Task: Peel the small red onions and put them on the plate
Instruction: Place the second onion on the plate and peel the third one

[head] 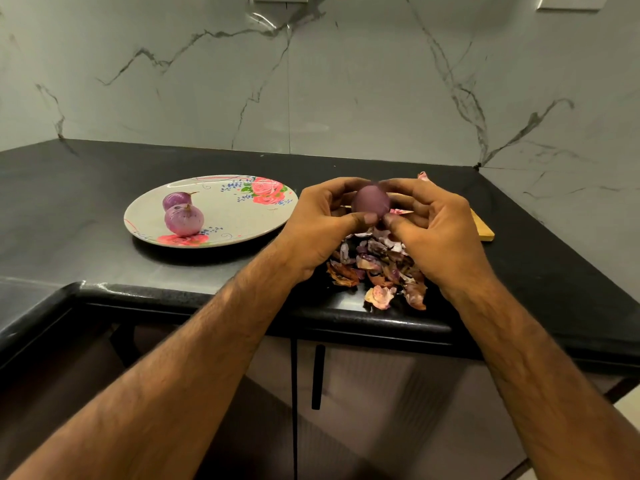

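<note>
**Small red onion [370,202], held in mid-air.** I had it clamped between both hands, above the black bench [104,261] and over a heap of onion skins [377,265]. The left hand [322,230] gripped it from the left, fingers curled over the top and thumb beneath. The right hand [436,230] closed on it from the right, thumb and forefinger pinching at its lower end; blur hid whether they held skin or the root stub. The exposed face looked smooth and dull purple.

I judged the onion light, firm and round, slick where bare, and apt to shoot out of a hard squeeze. It was best held across its middle, and its skin best caught at the root or tip end.

To the left, two peeled onions [183,220] sat close together on the flowered plate [239,223]; I could not tell whether they touched. The corner of a wooden board [485,232] showed behind the right hand, and a marble-veined wall [346,81] rose behind the bench.
</note>
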